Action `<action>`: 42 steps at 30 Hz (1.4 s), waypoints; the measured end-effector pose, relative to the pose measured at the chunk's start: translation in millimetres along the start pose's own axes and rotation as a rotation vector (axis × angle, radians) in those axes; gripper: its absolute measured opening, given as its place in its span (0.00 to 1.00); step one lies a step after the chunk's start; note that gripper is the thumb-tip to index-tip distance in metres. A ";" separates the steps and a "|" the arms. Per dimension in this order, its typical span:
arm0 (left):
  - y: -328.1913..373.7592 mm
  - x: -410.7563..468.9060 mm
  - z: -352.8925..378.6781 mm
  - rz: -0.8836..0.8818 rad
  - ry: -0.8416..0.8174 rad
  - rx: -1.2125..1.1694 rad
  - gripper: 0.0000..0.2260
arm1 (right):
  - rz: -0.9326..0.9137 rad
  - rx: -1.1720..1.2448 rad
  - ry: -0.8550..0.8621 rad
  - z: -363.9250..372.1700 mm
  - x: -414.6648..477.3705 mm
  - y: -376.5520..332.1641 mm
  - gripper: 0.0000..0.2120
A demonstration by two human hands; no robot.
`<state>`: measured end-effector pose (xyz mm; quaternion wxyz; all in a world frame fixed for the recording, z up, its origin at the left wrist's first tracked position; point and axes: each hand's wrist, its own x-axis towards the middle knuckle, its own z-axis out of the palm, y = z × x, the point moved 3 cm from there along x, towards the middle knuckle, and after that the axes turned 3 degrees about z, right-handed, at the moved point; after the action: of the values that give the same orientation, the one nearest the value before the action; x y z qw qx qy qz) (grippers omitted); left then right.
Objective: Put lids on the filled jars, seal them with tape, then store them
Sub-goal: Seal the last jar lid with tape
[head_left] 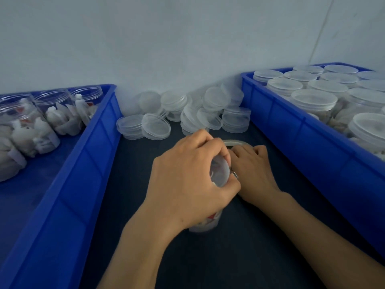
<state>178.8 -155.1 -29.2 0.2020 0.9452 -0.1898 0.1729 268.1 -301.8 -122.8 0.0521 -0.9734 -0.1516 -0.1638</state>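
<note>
Two blue crates flank the work: the left crate (100,130) holds open filled jars (50,113) with no lids, and the right crate (291,122) holds lidded jars (312,101), so sealed ones probably go there. Between the crates, on the dark table (250,257), one jar (205,226) stands upright under the left hand (187,180). That hand's fingers and thumb are curled round the jar's lid (219,172) from above. A heap of loose lids (187,109) lies against the wall, well beyond both hands. The step looks like lidding giving way to taping. To do it well, the left hand should hold the lid square and fully seated, keeping the jar from twisting or tipping. The tape should run across the seam between lid and jar wall, not onto the lid alone. The right hand (252,172) lies knuckles up, just beside the lid on its right. Its fingers bend down onto the tape roll (234,142), which sits flat on the table just behind the jar. Whether that hand actually grips the roll or a tape end cannot be told.
</note>
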 end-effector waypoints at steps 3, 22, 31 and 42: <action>1.0 1.8 0.0 -0.037 -0.015 -0.012 0.11 | 0.012 0.041 -0.021 -1.9 -6.9 4.9 0.16; 1.5 16.6 3.6 -0.209 0.026 -0.011 0.07 | 0.063 0.809 0.274 -34.2 -35.4 -6.6 0.15; 0.4 15.7 4.0 -0.230 0.066 -0.042 0.06 | -0.028 1.197 0.165 -47.5 -93.3 -82.6 0.33; -21.1 -3.6 11.7 -0.236 0.347 -0.580 0.06 | 0.020 1.252 0.074 -45.3 -83.0 -76.0 0.45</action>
<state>187.6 -141.4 -47.4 0.5098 0.8204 -0.0831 0.2452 156.0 -259.6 -104.0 0.6190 -0.7534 -0.2080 -0.0771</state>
